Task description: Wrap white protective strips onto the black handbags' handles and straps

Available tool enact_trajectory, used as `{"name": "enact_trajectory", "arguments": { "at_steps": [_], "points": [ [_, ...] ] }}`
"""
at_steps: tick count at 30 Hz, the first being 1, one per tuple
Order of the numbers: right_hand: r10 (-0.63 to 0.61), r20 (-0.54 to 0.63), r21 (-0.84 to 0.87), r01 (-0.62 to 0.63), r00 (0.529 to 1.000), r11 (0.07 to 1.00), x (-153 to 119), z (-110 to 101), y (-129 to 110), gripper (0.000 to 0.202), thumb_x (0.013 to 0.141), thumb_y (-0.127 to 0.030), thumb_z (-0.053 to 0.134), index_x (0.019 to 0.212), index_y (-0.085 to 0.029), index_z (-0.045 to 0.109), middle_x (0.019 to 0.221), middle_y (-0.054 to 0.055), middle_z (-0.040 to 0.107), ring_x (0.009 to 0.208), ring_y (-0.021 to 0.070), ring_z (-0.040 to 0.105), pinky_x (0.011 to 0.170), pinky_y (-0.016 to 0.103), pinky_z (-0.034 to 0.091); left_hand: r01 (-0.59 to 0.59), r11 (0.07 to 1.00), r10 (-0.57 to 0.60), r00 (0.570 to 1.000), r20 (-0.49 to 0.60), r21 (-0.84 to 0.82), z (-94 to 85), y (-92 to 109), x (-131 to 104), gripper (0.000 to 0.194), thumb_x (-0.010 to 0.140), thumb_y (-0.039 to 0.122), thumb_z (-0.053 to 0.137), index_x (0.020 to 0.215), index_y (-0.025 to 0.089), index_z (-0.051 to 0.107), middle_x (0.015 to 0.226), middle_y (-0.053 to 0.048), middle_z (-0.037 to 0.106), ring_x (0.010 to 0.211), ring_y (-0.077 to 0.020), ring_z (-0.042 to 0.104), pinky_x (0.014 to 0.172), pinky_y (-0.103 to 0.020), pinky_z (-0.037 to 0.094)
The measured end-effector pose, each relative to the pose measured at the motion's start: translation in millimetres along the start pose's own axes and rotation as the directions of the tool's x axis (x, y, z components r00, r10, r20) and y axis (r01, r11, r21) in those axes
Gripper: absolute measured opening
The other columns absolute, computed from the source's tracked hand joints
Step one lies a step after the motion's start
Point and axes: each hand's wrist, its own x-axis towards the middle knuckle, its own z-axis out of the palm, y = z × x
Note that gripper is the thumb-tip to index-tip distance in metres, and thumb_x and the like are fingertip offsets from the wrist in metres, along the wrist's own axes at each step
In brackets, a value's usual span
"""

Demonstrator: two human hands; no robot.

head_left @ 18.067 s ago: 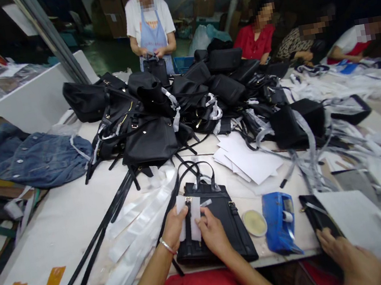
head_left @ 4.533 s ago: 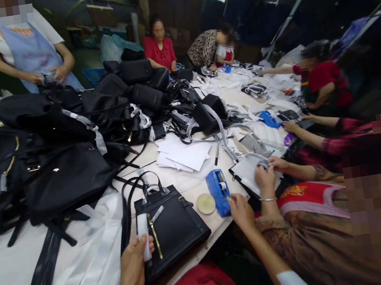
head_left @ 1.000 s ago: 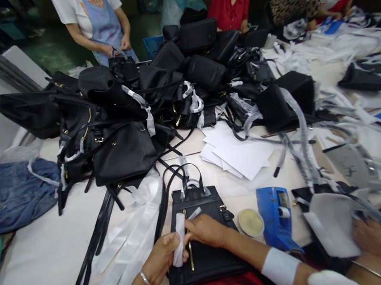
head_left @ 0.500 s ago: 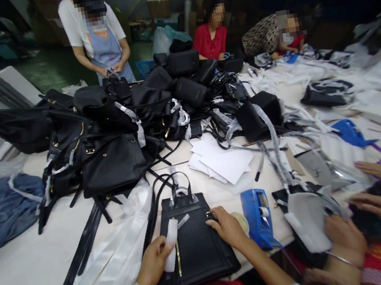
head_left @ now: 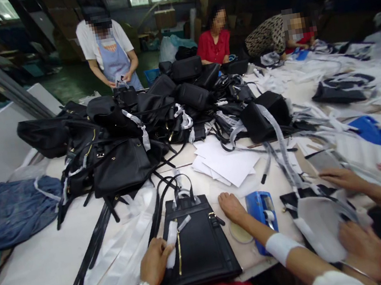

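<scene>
A black leather backpack (head_left: 203, 244) lies flat before me, its top handle pointing away. A gold zipper and a side buckle show on its front. My left hand (head_left: 155, 262) pinches a strip of white wrapping (head_left: 172, 244) at the bag's left side, beside the zipper. Off the bag's right edge, my right hand (head_left: 233, 209) rests low over the table with its fingers curled; whatever they hold, if anything, is hidden. Close by it are a round roll of tape (head_left: 241, 232) and a blue tape dispenser (head_left: 258, 204).
Black bags (head_left: 122, 167) are heaped across the table's middle. White paper sheets (head_left: 227, 160) lie beyond my right hand, and long white strips (head_left: 121, 254) to the left. A co-worker's hands (head_left: 360, 243) handle another bag at right. More people stand or lean across the table.
My right hand has left the buckle and moved right and slightly away, off the bag. My left hand keeps its pinch on the white strip. The view has shifted a little.
</scene>
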Motion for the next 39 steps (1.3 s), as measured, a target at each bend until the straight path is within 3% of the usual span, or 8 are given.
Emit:
{"name": "enact_trajectory", "arguments": {
  "at_steps": [7,14,19,23,29,32,35,39],
  "points": [
    [0.018,-0.058,0.045,-0.015,0.998,0.999,-4.0,-12.8,15.7,0.026,0.086,-0.01,0.037,0.103,-0.013,0.056,0.096,0.014,0.059,0.091,0.0246,0.053,0.077,0.035,0.038,0.016,0.995,-0.023,0.997,-0.077,-0.1,-18.9,7.2,3.6,0.031,0.084,0.047,0.043,0.083,0.02,0.057,0.08,-0.003,0.061,0.074,-0.0184,0.057,0.07,-0.029,0.039],
    [0.162,-0.275,0.616,0.045,0.948,0.786,-42.3,-8.0,28.8,0.033,0.089,-0.025,0.035,0.114,-0.017,0.055,0.114,0.01,0.058,0.104,0.0202,0.055,0.09,0.034,0.042,0.01,0.882,-0.164,0.944,-0.288,-0.47,-40.6,39.2,14.7,0.036,0.084,0.048,0.045,0.095,0.018,0.06,0.088,-0.007,0.066,0.081,-0.0201,0.063,0.074,-0.031,0.047],
    [0.383,-0.217,0.867,-0.003,0.898,0.499,-53.7,-31.1,8.3,0.031,0.088,-0.038,0.041,0.1,-0.019,0.062,0.107,0.009,0.063,0.1,0.0202,0.058,0.089,0.035,0.044,0.21,0.477,-0.116,0.978,0.175,-0.853,-6.4,89.5,27.5,0.049,0.082,0.054,0.049,0.108,0.012,0.056,0.109,-0.017,0.063,0.091,-0.0231,0.064,0.078,-0.036,0.05],
    [0.28,-0.287,0.89,0.147,0.916,0.431,-52.8,-64.4,-13.4,0.024,0.088,-0.036,0.045,0.088,-0.02,0.063,0.108,0.008,0.062,0.104,0.0199,0.056,0.091,0.033,0.043,0.306,0.413,-0.028,0.946,0.324,-0.858,9.6,118.0,46.1,0.052,0.08,0.054,0.053,0.113,0.014,0.056,0.124,-0.018,0.055,0.106,-0.0263,0.058,0.088,-0.038,0.046],
    [0.055,-0.353,0.874,0.309,0.934,0.376,-47.9,-91.6,-25.7,0.016,0.086,-0.025,0.048,0.078,-0.019,0.061,0.109,0.008,0.06,0.104,0.0194,0.055,0.091,0.033,0.041,0.638,0.161,0.321,0.688,0.651,-0.753,-4.8,124.1,68.9,0.055,0.083,0.048,0.051,0.12,0.009,0.053,0.108,-0.02,0.064,0.098,-0.0299,0.063,0.091,-0.048,0.042],
    [-0.031,-0.3,0.909,0.296,0.953,0.292,-45.4,-83.4,-25.9,0.015,0.084,-0.023,0.048,0.086,-0.02,0.062,0.108,0.006,0.061,0.102,0.0186,0.056,0.09,0.033,0.042,0.615,0.119,0.232,0.746,0.624,-0.779,2.1,116.0,66.1,0.045,0.078,0.029,0.062,0.118,0.009,0.055,0.105,-0.017,0.067,0.095,-0.0271,0.064,0.089,-0.043,0.046],
    [0.098,-0.128,0.969,0.104,0.987,0.225,-43.8,-59.4,-22.7,0.034,0.084,-0.028,0.047,0.118,-0.024,0.051,0.113,0.006,0.058,0.09,0.0158,0.06,0.079,0.03,0.047,0.542,0.198,0.106,0.816,0.568,-0.816,14.0,109.6,56.8,0.042,0.071,0.021,0.07,0.109,0.005,0.06,0.095,-0.018,0.07,0.082,-0.0246,0.067,0.082,-0.037,0.049],
    [0.213,0.034,0.885,-0.128,0.977,0.447,-43.5,-22.2,-19.2,0.049,0.075,-0.037,0.06,0.121,-0.023,0.048,0.106,0.005,0.059,0.08,0.0164,0.058,0.071,0.029,0.045,0.404,0.265,-0.033,0.911,0.411,-0.875,24.3,107.3,45.9,0.042,0.071,0.027,0.071,0.106,0.007,0.061,0.089,-0.015,0.071,0.074,-0.0223,0.067,0.073,-0.034,0.052]
  ]
}}
